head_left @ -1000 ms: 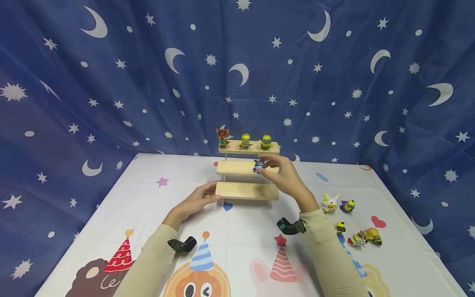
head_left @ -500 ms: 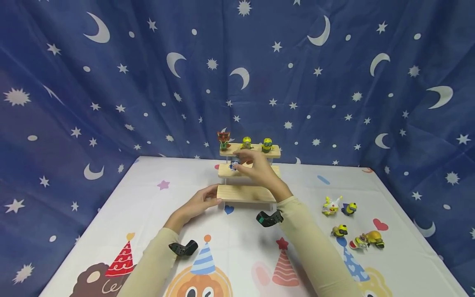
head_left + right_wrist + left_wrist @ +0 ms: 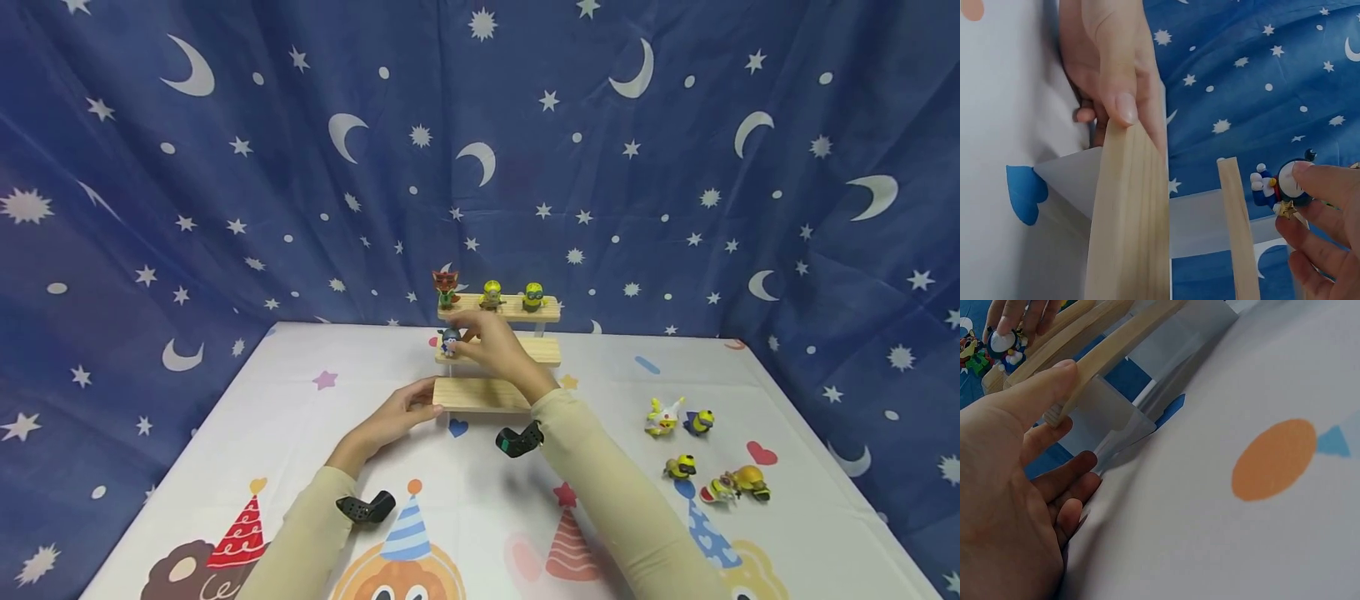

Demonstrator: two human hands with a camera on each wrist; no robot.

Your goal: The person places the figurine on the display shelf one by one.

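A three-tier display stand has a lowest board, a middle board and a top board. My left hand grips the lowest board's left end, thumb above and a finger beneath. Between thumb and fingers, my right hand pinches a small figurine with a dark cap, white face, blue body and gold star. It is upright by the middle board's left end, with a slight gap showing in the right wrist view. A fox figurine and two yellow Minion figurines stand on the top board.
Several figurines lie on the table's right side, among them a white-and-yellow one, a blue-and-yellow one and a small yellow one. A starry blue curtain hangs behind the patterned tablecloth.
My right hand has carried the dark-capped figurine leftward along the middle board, from its right half to its left end. My left hand keeps its place on the lowest board.
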